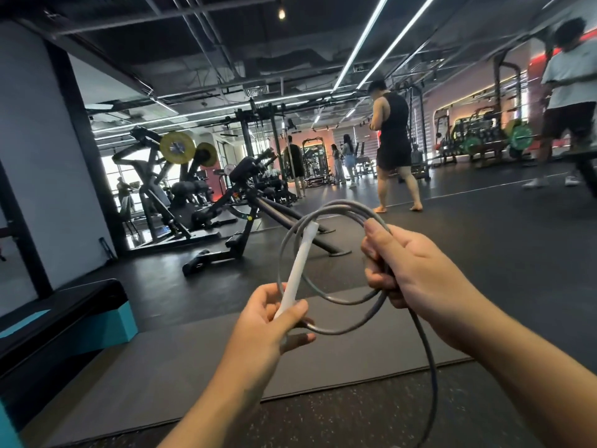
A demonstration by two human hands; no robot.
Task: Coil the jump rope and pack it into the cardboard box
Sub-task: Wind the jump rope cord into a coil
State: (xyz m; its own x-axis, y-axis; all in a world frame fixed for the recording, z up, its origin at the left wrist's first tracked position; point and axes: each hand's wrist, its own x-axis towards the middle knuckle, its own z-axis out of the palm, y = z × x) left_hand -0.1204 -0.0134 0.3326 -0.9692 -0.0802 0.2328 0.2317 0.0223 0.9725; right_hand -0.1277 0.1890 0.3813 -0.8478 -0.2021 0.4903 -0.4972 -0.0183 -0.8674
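Jump rope [326,221] looped in both hands, weight machine [181,189] behind

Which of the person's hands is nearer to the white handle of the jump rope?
Left. The left hand pinches the lower end of the white handle. The right hand is off to the handle's right, gripping the gathered grey rope loops, not touching the handle.

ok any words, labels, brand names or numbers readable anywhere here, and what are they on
None can be read.
White handle of the jump rope: no print shows.
Yellow weight plates: too blurred to tell any markings.
Green weight plates: too small and blurred.
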